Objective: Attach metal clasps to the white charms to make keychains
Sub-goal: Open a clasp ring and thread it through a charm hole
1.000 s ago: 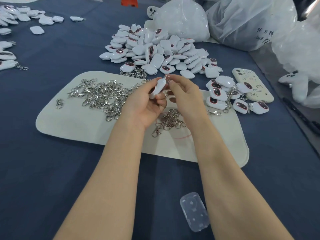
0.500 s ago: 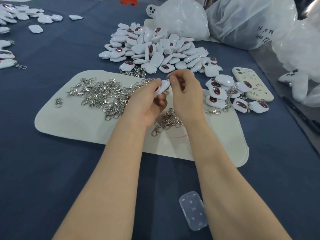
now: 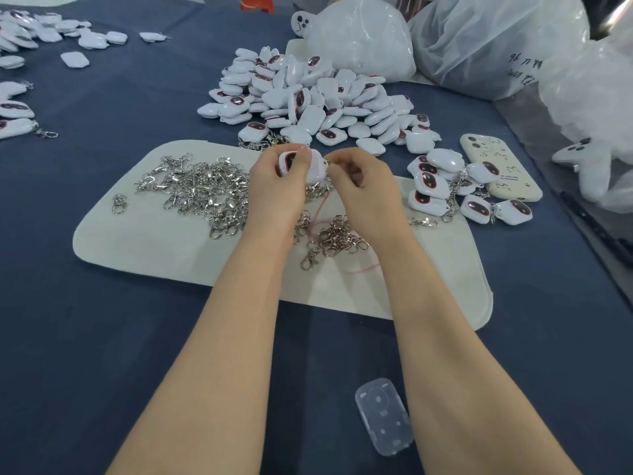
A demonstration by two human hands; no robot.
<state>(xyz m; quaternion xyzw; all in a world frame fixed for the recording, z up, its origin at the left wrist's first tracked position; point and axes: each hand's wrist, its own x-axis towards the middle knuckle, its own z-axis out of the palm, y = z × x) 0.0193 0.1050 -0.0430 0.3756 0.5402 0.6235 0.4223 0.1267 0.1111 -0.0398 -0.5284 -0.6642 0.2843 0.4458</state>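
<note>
My left hand [image 3: 274, 186] grips a white charm [image 3: 313, 166] with a dark oval face, held above the cream mat [image 3: 164, 248]. My right hand [image 3: 366, 190] has its fingers curled at the charm's right edge, pinching something small there that the fingers mostly hide. A heap of loose metal clasps [image 3: 202, 190] lies on the mat to the left of my hands, and a smaller cluster of clasps [image 3: 335, 236] lies under my wrists. Beyond the mat sits a big pile of white charms [image 3: 308, 97]. Finished keychains [image 3: 445, 190] lie in a group at the right.
A cream phone [image 3: 503, 166] lies right of the finished group. Clear plastic bags [image 3: 486, 39] stand at the back right. More charms [image 3: 20, 111] lie at the far left on the blue cloth. A clear plastic case [image 3: 383, 416] rests near the front edge.
Both hands lowered slightly toward the mat. The charm has turned in my left hand, so its dark face now shows to the left of my thumb.
</note>
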